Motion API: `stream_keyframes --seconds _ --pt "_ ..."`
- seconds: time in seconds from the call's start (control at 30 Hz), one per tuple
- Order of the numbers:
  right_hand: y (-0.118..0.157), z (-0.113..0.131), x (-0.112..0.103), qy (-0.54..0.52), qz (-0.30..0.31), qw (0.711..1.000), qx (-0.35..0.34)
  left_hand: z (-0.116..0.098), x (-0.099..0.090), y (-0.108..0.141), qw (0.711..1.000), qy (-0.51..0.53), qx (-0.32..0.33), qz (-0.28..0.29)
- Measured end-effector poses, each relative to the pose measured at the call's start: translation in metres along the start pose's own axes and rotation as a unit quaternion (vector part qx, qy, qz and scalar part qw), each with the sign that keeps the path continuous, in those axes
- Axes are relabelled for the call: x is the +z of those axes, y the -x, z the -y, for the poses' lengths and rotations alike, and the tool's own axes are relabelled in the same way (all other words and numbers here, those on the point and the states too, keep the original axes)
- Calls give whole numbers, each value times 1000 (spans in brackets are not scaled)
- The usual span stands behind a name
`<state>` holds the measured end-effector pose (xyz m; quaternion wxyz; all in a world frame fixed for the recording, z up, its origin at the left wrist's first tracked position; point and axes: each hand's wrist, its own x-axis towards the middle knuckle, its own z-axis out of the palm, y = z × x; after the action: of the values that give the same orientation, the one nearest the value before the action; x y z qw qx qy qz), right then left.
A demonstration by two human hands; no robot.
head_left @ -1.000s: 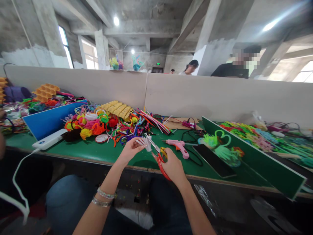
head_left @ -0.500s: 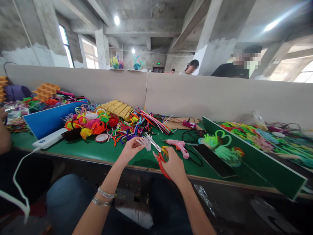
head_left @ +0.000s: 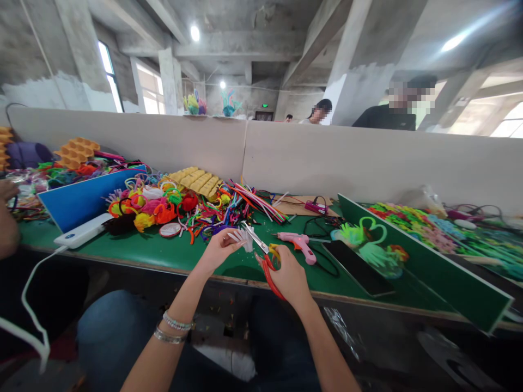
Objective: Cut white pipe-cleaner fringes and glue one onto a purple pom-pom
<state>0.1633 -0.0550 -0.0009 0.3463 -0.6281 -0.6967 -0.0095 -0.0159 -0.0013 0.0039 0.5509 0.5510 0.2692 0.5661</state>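
The person's left hand [head_left: 219, 250] pinches a bundle of white strips [head_left: 248, 243] above the green bench [head_left: 163, 256], its fingers narrow around them. The right hand [head_left: 291, 276] has its fingers wrapped round red-and-yellow scissors [head_left: 270, 277], blades parted at the bundle. The blue badge on the white box [head_left: 87, 230] and the lit green sign [head_left: 265, 106] are too small to read.

the left arm [head_left: 188, 302] and right arm [head_left: 327, 337] reach forward, leaning inward. the left hand [head_left: 219, 250] pinches; the right hand [head_left: 291, 276] is curled, though how tight is hard to see.
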Motion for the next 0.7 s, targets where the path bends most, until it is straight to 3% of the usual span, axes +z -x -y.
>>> stream_keyframes --seconds 0.7 --pt "0 1 -1 9 -7 1000 -1 0 0 1 1000 1 -6 -4"
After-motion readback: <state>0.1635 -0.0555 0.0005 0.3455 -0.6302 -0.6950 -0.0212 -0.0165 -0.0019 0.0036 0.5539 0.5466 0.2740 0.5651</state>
